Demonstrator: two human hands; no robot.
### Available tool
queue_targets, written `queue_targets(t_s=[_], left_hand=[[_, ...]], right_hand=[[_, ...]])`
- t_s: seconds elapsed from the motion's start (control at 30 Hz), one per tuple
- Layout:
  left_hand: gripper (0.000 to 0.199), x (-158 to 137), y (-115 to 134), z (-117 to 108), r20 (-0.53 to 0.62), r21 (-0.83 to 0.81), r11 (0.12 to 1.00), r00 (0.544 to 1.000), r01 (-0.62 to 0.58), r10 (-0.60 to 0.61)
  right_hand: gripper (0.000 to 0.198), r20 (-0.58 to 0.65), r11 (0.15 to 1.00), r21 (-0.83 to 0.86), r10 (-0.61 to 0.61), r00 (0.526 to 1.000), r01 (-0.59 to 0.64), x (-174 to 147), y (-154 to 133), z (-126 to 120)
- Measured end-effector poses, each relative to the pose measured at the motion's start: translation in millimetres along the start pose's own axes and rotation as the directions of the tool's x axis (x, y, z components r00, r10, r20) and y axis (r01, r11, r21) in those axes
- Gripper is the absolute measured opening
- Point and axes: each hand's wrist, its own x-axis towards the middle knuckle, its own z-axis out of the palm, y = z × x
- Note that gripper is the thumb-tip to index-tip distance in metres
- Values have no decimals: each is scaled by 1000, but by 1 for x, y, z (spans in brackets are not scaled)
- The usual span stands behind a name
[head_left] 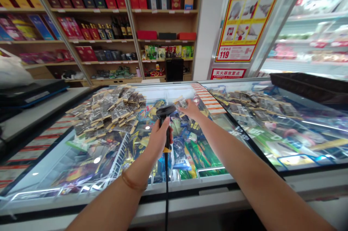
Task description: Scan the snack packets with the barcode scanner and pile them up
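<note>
1. Two bare hands reach over a freezer (pixel 206 202) in the head view, its goods showing through glass.
2. One scanner (pixel 164 129) stands upright in the left hand (pixel 161 133), its fingers wrapped around the handle, thumb along the near side; a cord (pixel 166 187) hangs straight down from it.
3. The right hand (pixel 191 109) is farther forward, its fingers pinching a small clear packet (pixel 179 103) above the glass. The packet is just beside the scanner's head, on its right.
4. Many similar packets lie in a loose pile (pixel 108 109) on the freezer's left part, and another pile (pixel 255 104) lies on the right part.
5. Below the hands, inside the freezer, are colourful bags (pixel 201 155); a white wire divider (pixel 119 155) stands left of them.
6. At far left, a tabletop (pixel 62 99) carries a black device (pixel 35 89).
7. Behind, shelves (pixel 165 11) hold boxes and bottles; a red and yellow poster (pixel 239 15) hangs to their right.
</note>
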Motion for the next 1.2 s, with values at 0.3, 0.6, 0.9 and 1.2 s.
queue_targets(t_s=[0.3,0.6,0.9,1.2], left_hand=[[56,-4,-5,-1,191,118,991,981,-63,39],[52,-6,-6,0,241,196,978,970,-75,26],[52,-4,-11,-1,275,208,975,961,-75,16],[52,-7,-8,-2,274,225,970,961,-86,22]], right_hand=[[35,58,527,848,18,998,-59,3,-3,-4],[48,76,498,863,33,997,-83,3,-3,-4],[59,82,493,867,5,997,-74,2,-3,-2],[65,72,515,856,-17,997,-53,2,-1,-1]])
